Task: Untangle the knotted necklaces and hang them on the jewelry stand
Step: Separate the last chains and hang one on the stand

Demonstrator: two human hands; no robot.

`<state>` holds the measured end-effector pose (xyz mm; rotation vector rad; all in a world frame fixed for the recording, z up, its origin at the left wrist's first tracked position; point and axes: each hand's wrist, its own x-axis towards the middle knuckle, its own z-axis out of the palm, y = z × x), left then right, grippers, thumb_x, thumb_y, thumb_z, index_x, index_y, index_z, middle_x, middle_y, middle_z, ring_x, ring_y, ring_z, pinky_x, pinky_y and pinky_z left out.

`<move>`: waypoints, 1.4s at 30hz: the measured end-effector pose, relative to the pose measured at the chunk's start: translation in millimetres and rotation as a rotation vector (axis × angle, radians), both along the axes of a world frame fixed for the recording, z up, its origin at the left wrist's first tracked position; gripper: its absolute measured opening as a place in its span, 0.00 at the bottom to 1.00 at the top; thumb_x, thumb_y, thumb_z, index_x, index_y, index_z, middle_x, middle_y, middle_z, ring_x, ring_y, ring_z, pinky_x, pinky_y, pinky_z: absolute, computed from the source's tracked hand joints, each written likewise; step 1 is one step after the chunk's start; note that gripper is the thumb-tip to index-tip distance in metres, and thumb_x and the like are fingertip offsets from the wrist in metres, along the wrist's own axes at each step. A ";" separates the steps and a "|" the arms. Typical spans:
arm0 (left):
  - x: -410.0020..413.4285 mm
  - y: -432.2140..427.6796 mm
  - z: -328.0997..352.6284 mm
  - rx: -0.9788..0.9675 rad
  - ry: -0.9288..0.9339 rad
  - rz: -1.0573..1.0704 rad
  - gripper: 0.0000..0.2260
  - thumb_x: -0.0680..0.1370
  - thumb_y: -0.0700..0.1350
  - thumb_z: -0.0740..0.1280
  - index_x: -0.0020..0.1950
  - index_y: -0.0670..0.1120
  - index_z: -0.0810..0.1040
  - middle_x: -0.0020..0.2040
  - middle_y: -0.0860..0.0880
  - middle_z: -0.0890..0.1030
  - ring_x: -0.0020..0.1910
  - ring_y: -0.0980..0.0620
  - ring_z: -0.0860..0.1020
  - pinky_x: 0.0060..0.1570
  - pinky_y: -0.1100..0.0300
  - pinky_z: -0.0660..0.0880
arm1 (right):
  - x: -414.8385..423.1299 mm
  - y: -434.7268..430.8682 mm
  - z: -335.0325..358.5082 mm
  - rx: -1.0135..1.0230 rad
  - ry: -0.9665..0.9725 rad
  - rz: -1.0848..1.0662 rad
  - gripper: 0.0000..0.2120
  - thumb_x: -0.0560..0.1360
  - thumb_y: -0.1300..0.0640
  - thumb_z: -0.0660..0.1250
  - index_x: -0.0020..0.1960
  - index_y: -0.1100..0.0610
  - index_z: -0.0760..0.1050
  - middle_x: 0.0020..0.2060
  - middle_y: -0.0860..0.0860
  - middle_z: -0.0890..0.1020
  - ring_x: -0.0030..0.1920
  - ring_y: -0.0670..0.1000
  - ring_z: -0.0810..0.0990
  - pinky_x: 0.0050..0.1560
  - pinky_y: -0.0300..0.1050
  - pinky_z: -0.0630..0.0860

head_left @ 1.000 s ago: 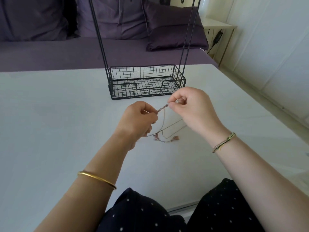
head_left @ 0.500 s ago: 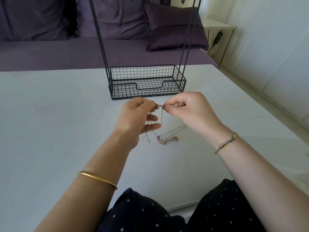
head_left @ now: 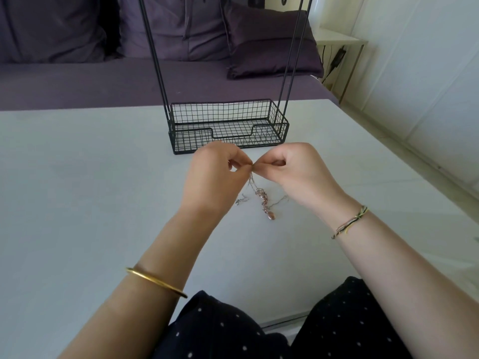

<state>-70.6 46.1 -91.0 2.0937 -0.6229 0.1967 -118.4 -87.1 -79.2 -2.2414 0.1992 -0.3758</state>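
Pinching at almost the same spot, our left hand (head_left: 215,174) and right hand (head_left: 293,169) meet fingertip to fingertip. Each has thumb and forefinger closed on the fine chains of the knotted necklaces (head_left: 261,200), with the other fingers curled in. We hold the tangle just above the white table (head_left: 77,203), near the wire-basket base of the jewelry stand (head_left: 228,130), whose hanging bar is out of view above. From the pinch the chains drop in a limp bundle to a rose-coloured cluster. A small pendant (head_left: 271,216) rests on the table, and a loose clasp end (head_left: 239,202) lies just to its left. We judge these chains to be nearly weightless, wholly slack and rather slippery, thin enough to kink or snap if tugged. Pulling the ends apart would likely only tighten the knot. Our best hold seems to be close on either side of the snarl, with fingertips only, teasing loops wider instead of hauling. The pendant's small weight will drag whichever strand carries it, so that one wants support. How many chains are entwined we cannot tell.
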 end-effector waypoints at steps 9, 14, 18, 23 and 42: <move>5.2 -4.6 -5.7 0.238 -0.492 0.066 0.01 0.65 0.38 0.65 0.35 0.42 0.73 0.36 0.46 0.75 0.39 0.42 0.71 0.36 0.50 0.71 | -1.1 8.6 5.7 -0.067 0.018 -0.004 0.04 0.72 0.62 0.69 0.42 0.57 0.83 0.30 0.42 0.78 0.32 0.40 0.74 0.33 0.29 0.67; 8.2 -5.1 -9.6 0.176 -0.462 0.064 0.02 0.65 0.38 0.64 0.35 0.42 0.71 0.36 0.47 0.73 0.40 0.43 0.70 0.39 0.53 0.68 | 0.9 12.8 7.6 -0.188 -0.062 -0.051 0.03 0.71 0.62 0.69 0.41 0.58 0.82 0.28 0.42 0.74 0.31 0.42 0.72 0.33 0.32 0.66; 6.2 -4.0 -9.9 -0.047 -0.164 0.028 0.08 0.70 0.37 0.66 0.35 0.47 0.69 0.35 0.55 0.70 0.40 0.51 0.69 0.37 0.63 0.63 | 1.1 10.3 6.9 -0.146 -0.112 -0.054 0.04 0.70 0.64 0.70 0.38 0.56 0.81 0.21 0.38 0.72 0.28 0.38 0.71 0.31 0.29 0.65; 2.4 -3.9 -5.9 -0.255 0.169 0.009 0.09 0.72 0.34 0.66 0.35 0.45 0.71 0.31 0.53 0.70 0.26 0.61 0.66 0.24 0.70 0.62 | 0.7 7.1 5.3 -0.057 -0.116 -0.020 0.05 0.70 0.63 0.71 0.37 0.56 0.81 0.29 0.42 0.76 0.30 0.40 0.71 0.34 0.29 0.66; 11.2 -3.0 -12.0 -0.382 0.518 0.043 0.11 0.74 0.35 0.65 0.35 0.45 0.67 0.31 0.50 0.66 0.33 0.53 0.64 0.34 0.60 0.63 | -2.5 0.2 6.1 0.009 -0.169 -0.073 0.04 0.70 0.66 0.68 0.38 0.61 0.80 0.31 0.42 0.77 0.31 0.36 0.73 0.35 0.28 0.67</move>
